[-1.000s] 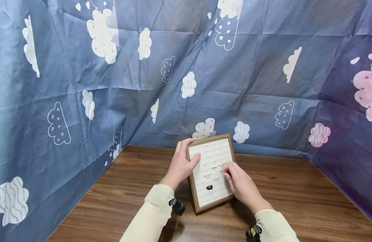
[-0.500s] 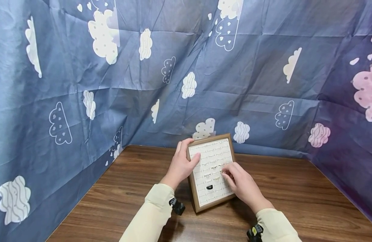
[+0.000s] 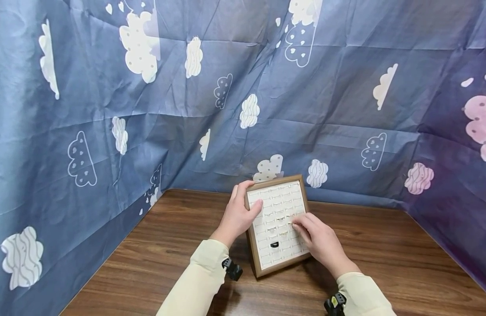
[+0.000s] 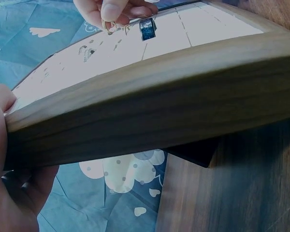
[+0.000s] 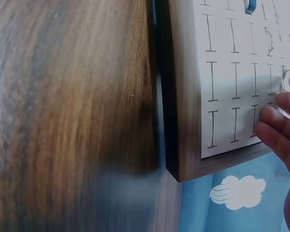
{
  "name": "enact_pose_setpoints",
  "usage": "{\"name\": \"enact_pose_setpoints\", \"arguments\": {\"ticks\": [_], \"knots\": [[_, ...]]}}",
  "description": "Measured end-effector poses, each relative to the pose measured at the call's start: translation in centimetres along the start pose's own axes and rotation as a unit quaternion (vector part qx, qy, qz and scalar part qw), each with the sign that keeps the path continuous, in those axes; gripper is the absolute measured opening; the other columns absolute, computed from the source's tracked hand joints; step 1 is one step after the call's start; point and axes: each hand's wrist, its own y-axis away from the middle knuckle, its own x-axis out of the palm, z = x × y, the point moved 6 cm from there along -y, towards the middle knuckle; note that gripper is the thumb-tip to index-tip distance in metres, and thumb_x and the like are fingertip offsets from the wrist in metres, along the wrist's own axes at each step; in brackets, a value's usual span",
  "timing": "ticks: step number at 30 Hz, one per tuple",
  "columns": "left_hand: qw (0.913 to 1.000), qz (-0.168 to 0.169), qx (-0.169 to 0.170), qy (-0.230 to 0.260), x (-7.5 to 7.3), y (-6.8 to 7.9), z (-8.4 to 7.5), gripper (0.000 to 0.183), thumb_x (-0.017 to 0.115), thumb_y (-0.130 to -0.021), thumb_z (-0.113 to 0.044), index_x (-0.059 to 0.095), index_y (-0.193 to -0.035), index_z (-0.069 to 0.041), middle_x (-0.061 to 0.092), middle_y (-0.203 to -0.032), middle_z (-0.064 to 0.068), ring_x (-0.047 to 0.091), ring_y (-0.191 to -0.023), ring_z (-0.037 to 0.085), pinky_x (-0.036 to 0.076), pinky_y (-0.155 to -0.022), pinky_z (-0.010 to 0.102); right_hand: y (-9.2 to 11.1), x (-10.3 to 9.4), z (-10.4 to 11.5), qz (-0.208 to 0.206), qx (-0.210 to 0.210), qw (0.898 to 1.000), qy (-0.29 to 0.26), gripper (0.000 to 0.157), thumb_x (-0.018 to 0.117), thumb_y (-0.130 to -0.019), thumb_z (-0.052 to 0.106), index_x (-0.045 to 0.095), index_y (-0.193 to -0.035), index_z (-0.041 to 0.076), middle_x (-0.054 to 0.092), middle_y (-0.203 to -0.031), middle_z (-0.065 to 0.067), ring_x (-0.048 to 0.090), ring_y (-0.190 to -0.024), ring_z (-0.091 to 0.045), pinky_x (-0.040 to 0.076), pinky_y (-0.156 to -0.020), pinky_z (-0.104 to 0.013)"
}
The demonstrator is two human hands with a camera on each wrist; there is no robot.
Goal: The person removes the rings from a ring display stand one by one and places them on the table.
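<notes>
A ring display case (image 3: 267, 263) with a wooden frame and a white slotted insert leans back on the table. My left hand (image 3: 236, 217) grips its upper left edge, thumb over the front and fingers behind. With thumb and index finger, my right hand (image 3: 321, 239) pinches a thin gold ring (image 4: 105, 26) at a slot near the right side of the insert. The ring's lower part is hidden. A wide black ring (image 3: 274, 244) sits lower left in the insert. Several slim rings, including a gold ring (image 3: 283, 233) and a silver ring (image 3: 271, 229), stand in other slots.
The brown wooden table (image 3: 385, 254) extends on both sides of the case. Behind it hangs a blue cloth (image 3: 325, 101) with cloud prints. A dark support (image 4: 195, 152) shows beneath the case in the left wrist view.
My right fingertips have shifted slightly at the gold ring and closed more tightly on it. The left hand and the case hold their place; the head view has turned a little.
</notes>
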Motion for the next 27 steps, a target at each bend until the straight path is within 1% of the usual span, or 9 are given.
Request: {"name": "enact_pose_setpoints", "arguments": {"ticks": [7, 11, 19, 24, 27], "knots": [[1.0000, 0.001, -0.001, -0.009, 0.2, 0.0, -0.2, 0.059, 0.070, -0.102, -0.029, 0.046, -0.155, -0.021, 0.053, -0.141, 0.011, 0.064, -0.116, 0.033, 0.054, -0.105, 0.051, 0.2, -0.7, -0.5, 0.004, 0.027, 1.000, 0.002, 0.016, 0.078, -0.098, 0.008, 0.074, -0.109, 0.018, 0.073, -0.100, 0.006, 0.065, -0.085, -0.008, 0.056, -0.077, -0.040], [0.9999, -0.005, 0.000, -0.012, 0.2, 0.0, -0.3, 0.057, 0.070, -0.102, -0.030, 0.047, -0.154, -0.023, 0.053, -0.140, 0.011, 0.065, -0.113, 0.033, 0.055, -0.102, 0.051, 0.2, -1.1, -0.8, 0.006, 0.030, 1.000, -0.004, 0.016, 0.077, -0.098, 0.007, 0.075, -0.111, 0.016, 0.074, -0.101, 0.005, 0.066, -0.087, -0.009, 0.057, -0.078, -0.041], [0.9998, -0.008, -0.001, -0.016, 0.3, -0.1, -0.2, 0.057, 0.070, -0.102, -0.029, 0.046, -0.154, -0.023, 0.053, -0.139, 0.012, 0.065, -0.112, 0.034, 0.055, -0.102, 0.051, 0.4, -2.5, -1.6, 0.012, 0.036, 0.999, 0.003, 0.017, 0.080, -0.094, 0.006, 0.076, -0.107, 0.017, 0.072, -0.094, 0.010, 0.065, -0.081, -0.004, 0.057, -0.072, -0.033], [0.9999, -0.009, 0.003, -0.013, 0.2, -0.1, -0.3, 0.058, 0.070, -0.102, -0.028, 0.046, -0.154, -0.019, 0.053, -0.139, 0.012, 0.065, -0.112, 0.033, 0.055, -0.102, 0.051, 0.8, -3.4, -3.1, 0.031, 0.052, 0.998, 0.011, 0.013, 0.080, -0.094, 0.008, 0.075, -0.102, 0.017, 0.071, -0.092, 0.012, 0.065, -0.081, -0.004, 0.057, -0.072, -0.032], [0.9999, -0.008, 0.002, -0.015, 0.2, -0.1, -0.3, 0.058, 0.070, -0.102, -0.028, 0.046, -0.154, -0.020, 0.053, -0.139, 0.012, 0.065, -0.111, 0.033, 0.055, -0.102, 0.051, 1.2, -3.9, -4.0, 0.058, 0.067, 0.996, 0.017, 0.011, 0.079, -0.096, 0.010, 0.075, -0.102, 0.019, 0.072, -0.093, 0.013, 0.066, -0.082, -0.003, 0.057, -0.072, -0.033]]}}
